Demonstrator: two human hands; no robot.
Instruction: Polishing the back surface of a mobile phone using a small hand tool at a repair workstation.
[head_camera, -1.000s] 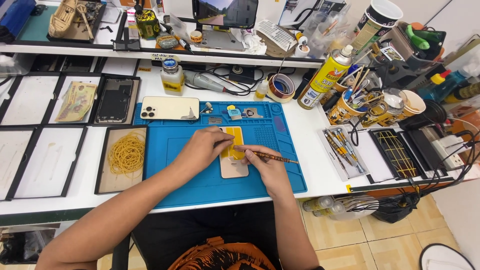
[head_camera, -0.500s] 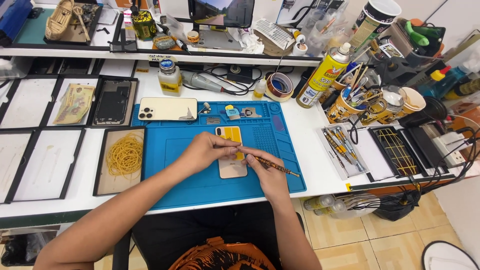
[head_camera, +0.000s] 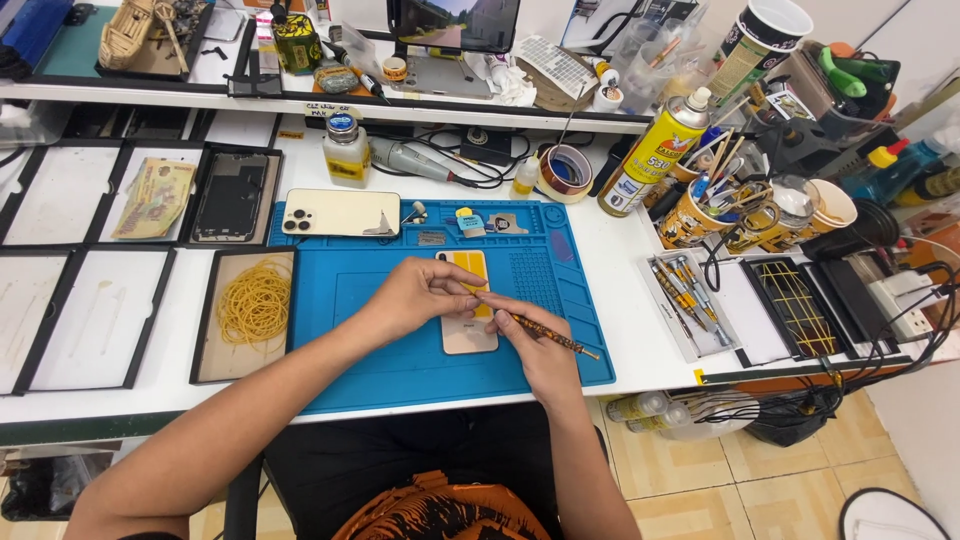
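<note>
1. A thin patterned tool (head_camera: 545, 330) is being gripped between the thumb and fingers of the right hand (head_camera: 530, 345); the fingers are curled closed around its shaft, pen-fashion.
2. The tool's tip is being held at the yellow area of an opened phone (head_camera: 468, 315), close to the left fingertips. The tool's rear end is pointing out toward the right edge of the mat.
3. The left hand (head_camera: 415, 295) is being rested on the phone's left side, with the fingers bent and pinched together at the phone's upper part. Whether something small is being pinched there cannot be told.
4. The phone is lying flat, lengthwise, near the middle of a blue work mat (head_camera: 380, 350) on the white bench (head_camera: 640, 330), directly under both hands.
5. At the mat's top left, a cream-coloured phone back (head_camera: 340, 212) with a camera cluster is lying. Small loose parts (head_camera: 470, 222) are sitting along the mat's top strip.
6. Left of the mat, a black tray of yellow rubber bands (head_camera: 255, 303) is lying just beside the mat edge. A dark phone frame (head_camera: 230, 197) is lying in a tray further back.
7. Behind the mat, a small bottle with yellow liquid (head_camera: 346, 150) and a roll of tape (head_camera: 565, 172) are standing.
8. To the right, a yellow spray can (head_camera: 655, 150), cups crowded with tools (head_camera: 700, 205) and a shallow tray of tweezers (head_camera: 685, 290) are sitting, well apart from the hands.
</note>
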